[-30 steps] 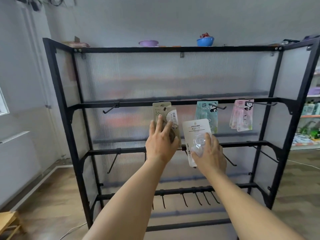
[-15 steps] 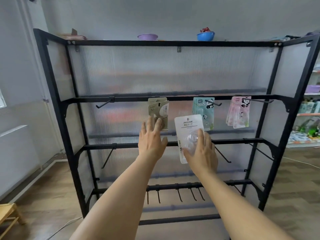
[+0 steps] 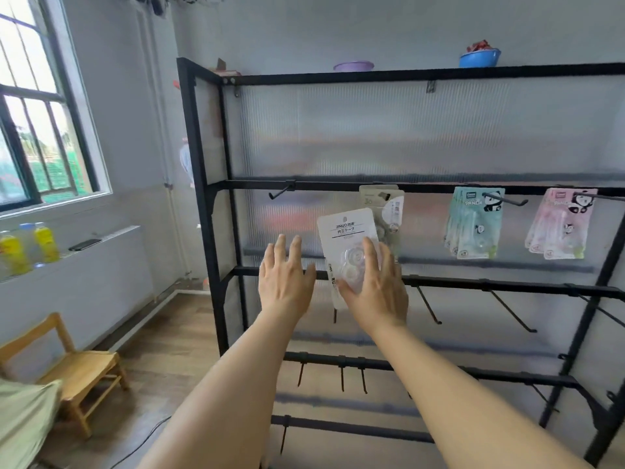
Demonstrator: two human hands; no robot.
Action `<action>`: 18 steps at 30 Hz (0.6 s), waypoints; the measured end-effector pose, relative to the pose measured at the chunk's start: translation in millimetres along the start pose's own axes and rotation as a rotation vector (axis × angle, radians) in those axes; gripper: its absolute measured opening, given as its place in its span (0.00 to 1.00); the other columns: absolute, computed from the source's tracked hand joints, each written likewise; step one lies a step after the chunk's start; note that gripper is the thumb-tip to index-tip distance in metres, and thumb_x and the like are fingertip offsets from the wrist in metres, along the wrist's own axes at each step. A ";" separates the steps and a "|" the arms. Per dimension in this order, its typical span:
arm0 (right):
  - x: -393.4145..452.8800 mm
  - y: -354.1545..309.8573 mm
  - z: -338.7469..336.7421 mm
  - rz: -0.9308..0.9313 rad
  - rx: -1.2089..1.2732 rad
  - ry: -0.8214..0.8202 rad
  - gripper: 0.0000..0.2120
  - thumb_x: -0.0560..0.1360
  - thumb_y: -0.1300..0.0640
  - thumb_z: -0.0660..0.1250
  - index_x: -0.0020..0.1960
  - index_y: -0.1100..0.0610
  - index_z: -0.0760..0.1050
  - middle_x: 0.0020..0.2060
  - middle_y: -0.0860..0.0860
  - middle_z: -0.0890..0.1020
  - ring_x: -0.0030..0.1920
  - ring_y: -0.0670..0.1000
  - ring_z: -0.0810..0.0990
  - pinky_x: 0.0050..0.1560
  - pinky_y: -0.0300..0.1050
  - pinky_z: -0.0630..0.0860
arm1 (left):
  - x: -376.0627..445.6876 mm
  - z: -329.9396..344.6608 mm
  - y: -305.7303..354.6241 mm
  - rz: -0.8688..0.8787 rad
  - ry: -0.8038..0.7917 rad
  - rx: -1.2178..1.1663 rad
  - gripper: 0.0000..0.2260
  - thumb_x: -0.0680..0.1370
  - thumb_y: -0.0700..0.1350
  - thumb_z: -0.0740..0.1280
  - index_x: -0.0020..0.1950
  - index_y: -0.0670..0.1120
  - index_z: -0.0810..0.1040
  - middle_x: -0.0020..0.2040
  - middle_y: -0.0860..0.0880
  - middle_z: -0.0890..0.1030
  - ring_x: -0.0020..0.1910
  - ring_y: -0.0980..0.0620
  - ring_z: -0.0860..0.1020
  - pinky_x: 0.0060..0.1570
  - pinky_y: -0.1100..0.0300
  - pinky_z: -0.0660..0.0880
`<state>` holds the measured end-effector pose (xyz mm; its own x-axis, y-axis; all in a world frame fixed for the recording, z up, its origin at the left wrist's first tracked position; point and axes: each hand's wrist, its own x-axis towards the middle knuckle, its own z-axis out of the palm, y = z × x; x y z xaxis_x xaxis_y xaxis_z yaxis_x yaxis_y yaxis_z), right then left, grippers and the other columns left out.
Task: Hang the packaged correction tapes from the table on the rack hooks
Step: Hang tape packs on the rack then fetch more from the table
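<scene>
Facing the black rack [image 3: 199, 204], the right hand [image 3: 375, 292] grips a white correction tape pack [image 3: 348, 238] below the beige packs [image 3: 385, 204] at twelve o'clock, the left hand [image 3: 284, 282] hovers spread and empty; next, I judge, its hole must meet the empty hook [image 3: 280, 191] at ten o'clock.

Your hands, the left hand [image 3: 285, 282] beside the right hand [image 3: 375, 292], are raised before the rack [image 3: 199, 198]; the right holds a packet [image 3: 348, 245] in front of 3 hanging bunches, with a chair [image 3: 77, 370] at left.
</scene>
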<state>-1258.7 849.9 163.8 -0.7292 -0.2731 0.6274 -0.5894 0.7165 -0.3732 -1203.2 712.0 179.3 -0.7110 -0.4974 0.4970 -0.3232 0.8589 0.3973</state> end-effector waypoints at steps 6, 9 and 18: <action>29.7 -53.3 25.0 -0.067 0.033 0.093 0.39 0.73 0.43 0.69 0.77 0.52 0.55 0.72 0.56 0.62 0.66 0.58 0.68 0.55 0.53 0.76 | 26.0 -16.8 -44.1 -0.042 0.039 0.018 0.26 0.84 0.50 0.55 0.80 0.51 0.50 0.80 0.46 0.49 0.79 0.45 0.47 0.76 0.51 0.47; 41.8 -78.5 41.9 -0.100 0.037 0.124 0.39 0.72 0.43 0.70 0.76 0.52 0.57 0.71 0.57 0.64 0.65 0.59 0.70 0.52 0.53 0.77 | 46.4 -22.2 -66.4 -0.031 0.053 0.032 0.26 0.83 0.50 0.56 0.80 0.50 0.50 0.80 0.46 0.49 0.79 0.45 0.47 0.76 0.51 0.46; 57.1 -111.7 77.4 -0.060 0.026 0.201 0.38 0.72 0.40 0.69 0.75 0.53 0.59 0.69 0.59 0.68 0.62 0.60 0.73 0.49 0.53 0.78 | 88.8 -25.7 -96.6 0.054 0.103 -0.079 0.24 0.83 0.44 0.54 0.79 0.48 0.53 0.80 0.47 0.51 0.79 0.47 0.48 0.76 0.52 0.50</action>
<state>-1261.4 704.7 188.4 -0.6101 -0.1797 0.7717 -0.6403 0.6856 -0.3465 -1219.0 581.7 204.9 -0.6571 -0.4640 0.5941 -0.2330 0.8746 0.4253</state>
